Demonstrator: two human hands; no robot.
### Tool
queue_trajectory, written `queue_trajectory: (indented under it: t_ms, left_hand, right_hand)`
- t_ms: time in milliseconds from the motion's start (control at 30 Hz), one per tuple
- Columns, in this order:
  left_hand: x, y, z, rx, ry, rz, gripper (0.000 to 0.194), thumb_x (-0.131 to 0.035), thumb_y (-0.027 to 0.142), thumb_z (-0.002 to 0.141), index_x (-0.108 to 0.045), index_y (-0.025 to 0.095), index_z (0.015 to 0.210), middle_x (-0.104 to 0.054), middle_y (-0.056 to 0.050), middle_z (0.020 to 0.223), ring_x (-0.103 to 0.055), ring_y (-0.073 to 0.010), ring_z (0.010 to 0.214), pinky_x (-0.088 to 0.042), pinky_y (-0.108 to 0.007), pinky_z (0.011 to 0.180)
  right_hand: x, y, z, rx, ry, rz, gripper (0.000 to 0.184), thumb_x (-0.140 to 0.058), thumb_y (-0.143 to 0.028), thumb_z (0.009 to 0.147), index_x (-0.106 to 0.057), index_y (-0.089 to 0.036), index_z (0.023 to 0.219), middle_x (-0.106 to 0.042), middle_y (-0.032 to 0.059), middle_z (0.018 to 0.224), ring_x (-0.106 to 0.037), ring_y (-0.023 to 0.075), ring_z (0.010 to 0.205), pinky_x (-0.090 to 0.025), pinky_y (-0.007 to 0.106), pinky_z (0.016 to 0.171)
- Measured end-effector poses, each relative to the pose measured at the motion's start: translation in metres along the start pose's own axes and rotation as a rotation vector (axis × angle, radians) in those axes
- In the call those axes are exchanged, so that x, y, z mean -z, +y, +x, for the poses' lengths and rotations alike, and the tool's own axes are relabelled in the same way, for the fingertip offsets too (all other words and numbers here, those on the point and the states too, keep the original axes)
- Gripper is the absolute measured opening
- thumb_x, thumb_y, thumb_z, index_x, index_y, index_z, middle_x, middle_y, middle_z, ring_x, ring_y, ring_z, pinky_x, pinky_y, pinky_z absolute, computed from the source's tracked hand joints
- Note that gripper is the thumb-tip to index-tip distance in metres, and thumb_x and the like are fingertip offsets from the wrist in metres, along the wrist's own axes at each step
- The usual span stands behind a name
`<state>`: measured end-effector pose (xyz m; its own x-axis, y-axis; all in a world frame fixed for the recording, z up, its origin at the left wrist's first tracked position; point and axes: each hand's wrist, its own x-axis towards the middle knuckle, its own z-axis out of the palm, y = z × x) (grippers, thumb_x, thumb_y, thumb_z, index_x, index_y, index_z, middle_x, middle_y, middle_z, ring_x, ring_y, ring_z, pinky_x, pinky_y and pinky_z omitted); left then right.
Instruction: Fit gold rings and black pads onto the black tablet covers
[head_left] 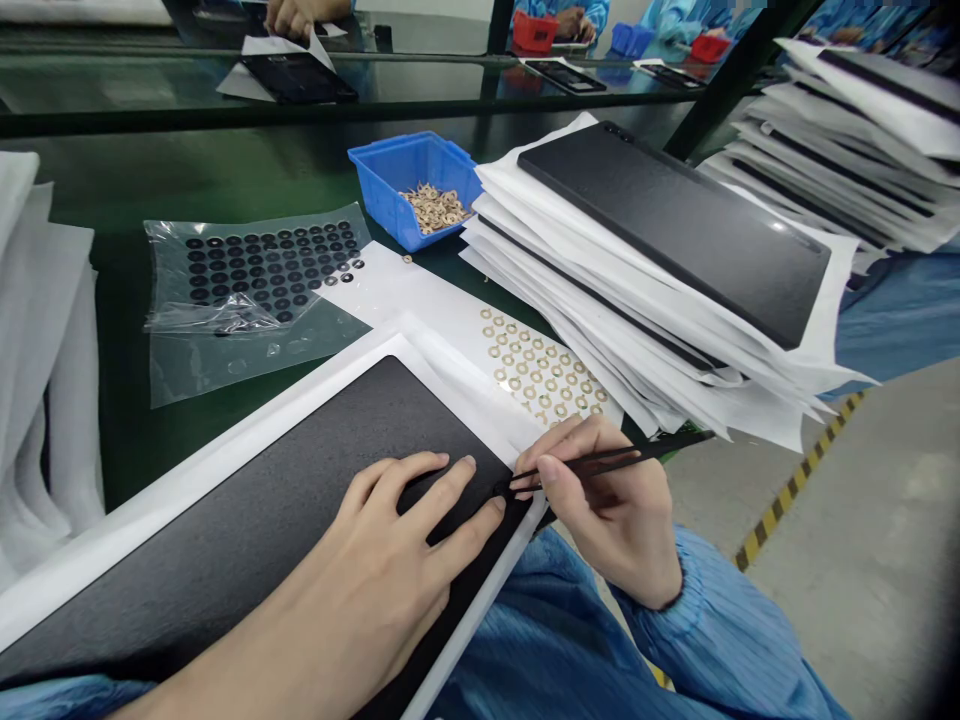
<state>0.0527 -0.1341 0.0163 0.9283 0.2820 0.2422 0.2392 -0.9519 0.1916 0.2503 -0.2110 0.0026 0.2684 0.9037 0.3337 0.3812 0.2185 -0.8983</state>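
Green worktop (124,430), black panel (247,520) under left hand's (405,540) slightly spread, flat fingers, right hand's (600,490) fingers pinching black tweezers (645,448)

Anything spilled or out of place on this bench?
One small tan ring lies loose outside the blue bin of similar pieces. The stack of sheets and panels beside the bin looks ragged, edges misaligned.

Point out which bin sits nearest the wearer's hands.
The blue bin of tan pieces, just left of the near stack of panels and paper. The other blue bin and both red bins sit farther back.
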Motion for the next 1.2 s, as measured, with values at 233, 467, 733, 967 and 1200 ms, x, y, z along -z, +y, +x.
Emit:
queue_trajectory:
  t_ms: [233,467,733,967,1200]
  left_hand:
    - [0.001,0.001,0.000,0.015,-0.006,-0.007,0.052,-0.039,0.003,0.085,-0.047,0.025,0.133,-0.049,-0.004,0.131,-0.040,-0.0258,0.113,-0.032,-0.040,0.090]
    - [0.001,0.002,0.000,0.018,-0.003,-0.001,0.050,-0.040,0.004,0.085,-0.049,0.025,0.129,-0.051,-0.003,0.129,-0.041,-0.0248,0.113,-0.034,-0.039,0.090]
    - [0.002,0.003,0.000,0.021,-0.002,0.020,0.051,-0.041,0.003,0.085,-0.048,0.026,0.130,-0.052,-0.003,0.128,-0.042,-0.0244,0.113,-0.037,-0.039,0.090]
    - [0.001,0.002,0.000,0.025,-0.005,-0.005,0.050,-0.041,0.005,0.086,-0.048,0.026,0.131,-0.053,-0.005,0.129,-0.042,-0.0254,0.113,-0.039,-0.041,0.090]
    - [0.003,0.002,0.000,0.025,-0.032,-0.005,0.054,-0.042,0.004,0.086,-0.045,0.027,0.135,-0.052,-0.004,0.131,-0.040,-0.0257,0.116,-0.038,-0.041,0.091]
  right_hand:
    - [0.004,0.002,0.006,-0.024,-0.080,0.042,0.009,-0.055,-0.015,0.090,-0.055,-0.020,0.083,-0.061,0.0011,0.076,-0.066,0.0132,0.062,-0.055,0.026,0.052]
    - [0.003,0.005,0.008,-0.028,-0.096,0.141,0.008,-0.054,-0.015,0.090,-0.054,-0.019,0.083,-0.060,0.0013,0.077,-0.066,0.0121,0.059,-0.059,0.025,0.052]
    - [0.005,0.004,0.011,-0.044,-0.116,0.239,0.009,-0.052,-0.016,0.092,-0.054,-0.019,0.083,-0.060,0.0008,0.075,-0.065,0.0118,0.056,-0.058,0.026,0.052]
    - [0.007,0.005,0.008,-0.010,-0.093,0.168,0.005,-0.056,-0.015,0.090,-0.054,-0.019,0.088,-0.059,0.0014,0.081,-0.067,0.0132,0.060,-0.057,0.027,0.053]
    - [0.006,0.006,0.005,0.022,-0.106,0.138,0.010,-0.057,-0.012,0.089,-0.054,-0.021,0.094,-0.058,0.0014,0.086,-0.067,0.0113,0.061,-0.057,0.025,0.053]
